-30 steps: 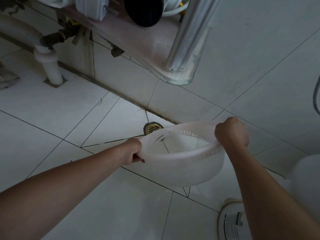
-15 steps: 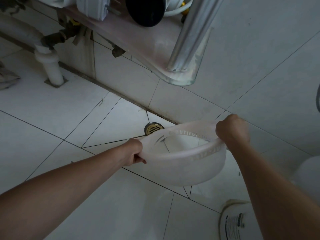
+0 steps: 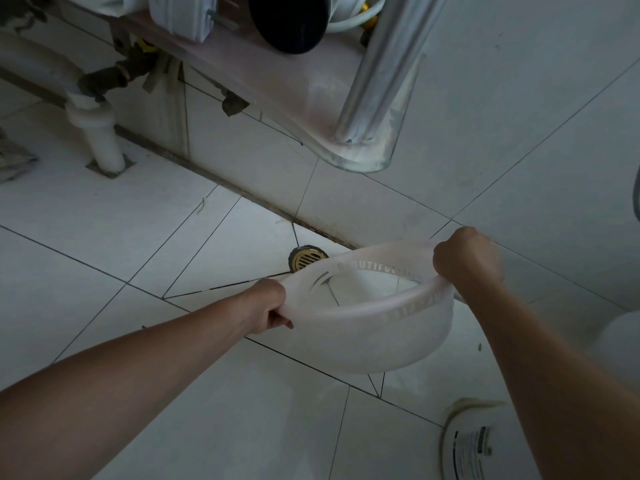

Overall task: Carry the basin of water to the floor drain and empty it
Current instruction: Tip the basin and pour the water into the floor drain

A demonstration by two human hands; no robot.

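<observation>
Basin (image 3: 363, 337) in both hands, seemingly tilted toward floor drain (image 3: 307, 258).

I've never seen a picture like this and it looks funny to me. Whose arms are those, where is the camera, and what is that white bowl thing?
The camera sits on a person's head and looks down, so you see what that person sees. The two arms are the person's own. The left hand and the right hand each grip the rim of a see-through white plastic basin, on opposite sides, holding it up above the white tiled floor. The round brass thing just past the basin is the floor drain, where water can run away. To the left, a white pipe goes into the floor. At the top are a glass shelf and a shiny metal pole. I cannot tell how much water is inside the basin.
</observation>
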